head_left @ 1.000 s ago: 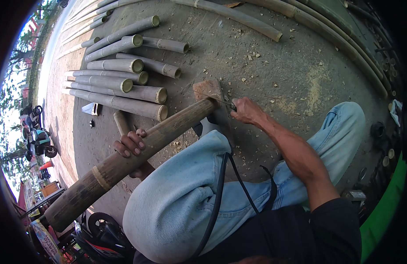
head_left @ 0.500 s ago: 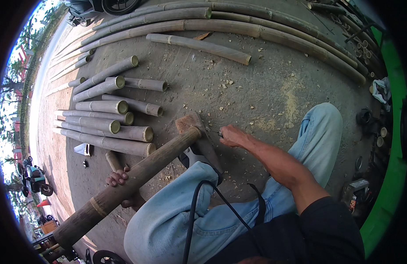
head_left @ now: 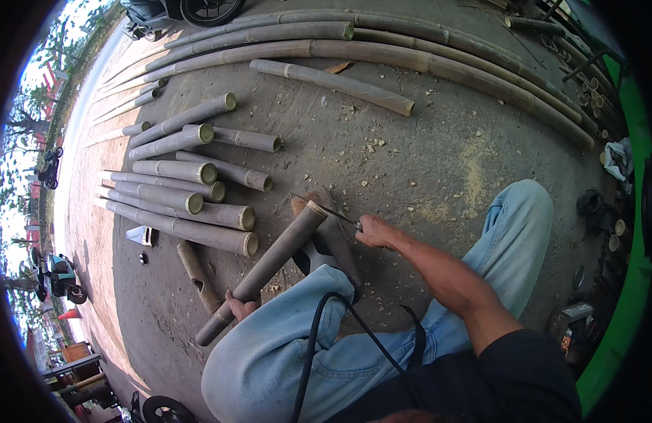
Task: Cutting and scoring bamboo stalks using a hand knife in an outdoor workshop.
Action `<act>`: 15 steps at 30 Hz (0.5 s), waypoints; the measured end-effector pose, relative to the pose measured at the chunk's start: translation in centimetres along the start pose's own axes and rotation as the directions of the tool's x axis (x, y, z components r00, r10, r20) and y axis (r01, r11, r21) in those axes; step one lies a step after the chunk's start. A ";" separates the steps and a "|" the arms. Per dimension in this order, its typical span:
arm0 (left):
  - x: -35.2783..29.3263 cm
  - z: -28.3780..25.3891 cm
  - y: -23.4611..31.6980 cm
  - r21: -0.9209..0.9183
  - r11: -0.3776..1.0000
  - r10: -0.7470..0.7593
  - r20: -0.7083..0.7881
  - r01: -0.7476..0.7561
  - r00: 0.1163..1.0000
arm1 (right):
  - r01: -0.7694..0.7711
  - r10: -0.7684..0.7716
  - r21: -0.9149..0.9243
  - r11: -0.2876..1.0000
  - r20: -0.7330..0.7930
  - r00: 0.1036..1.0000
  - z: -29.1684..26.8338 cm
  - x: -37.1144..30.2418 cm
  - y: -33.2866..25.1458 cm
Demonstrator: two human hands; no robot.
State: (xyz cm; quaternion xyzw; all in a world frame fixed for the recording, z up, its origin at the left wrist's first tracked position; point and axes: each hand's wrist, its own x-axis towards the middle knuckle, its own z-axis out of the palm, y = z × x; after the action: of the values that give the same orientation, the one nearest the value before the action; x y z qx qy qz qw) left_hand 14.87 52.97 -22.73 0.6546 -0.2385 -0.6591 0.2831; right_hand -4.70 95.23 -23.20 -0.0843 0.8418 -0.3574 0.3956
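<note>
My left hand (head_left: 242, 307) grips a bamboo tube (head_left: 280, 250) near its lower end, next to my bent left knee. The tube slants up and right, and its cut upper end lies on a worn brown and grey block (head_left: 336, 236). In my closed right hand (head_left: 377, 233) is a knife (head_left: 340, 216) with a thin dark blade. The blade reaches left to the tube's upper end; whether it touches cannot be made out. A shorter bamboo piece with a notch (head_left: 192, 268) lies on the ground left of the tube.
Cut bamboo lengths (head_left: 199, 217) lie in a group at left, beside a saw-like blade (head_left: 141, 235). Long bamboo poles (head_left: 382, 53) stretch across the far side, with one shorter length (head_left: 333, 84) before them. Chips and sawdust (head_left: 474, 176) dot the ground. Tools (head_left: 573, 321) sit at right.
The bamboo tube's near end has swung down and right, and it looks shorter in view. My left hand has shifted right along with it. The knife blade now shows beside the tube's upper end.
</note>
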 end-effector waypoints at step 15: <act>0.8 -1.9 -5.3 0.665 -0.213 0.358 0.735 -0.716 0.576 | 0.021 -0.022 -0.078 0.997 -0.019 1.000 -0.1 0.1 -1.5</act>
State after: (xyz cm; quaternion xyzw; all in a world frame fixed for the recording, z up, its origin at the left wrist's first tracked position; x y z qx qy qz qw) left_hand 16.43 56.35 -26.97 0.3862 -0.8967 -0.2163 0.0081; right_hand -5.05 94.14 -22.22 -0.1051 0.8582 -0.3292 0.3797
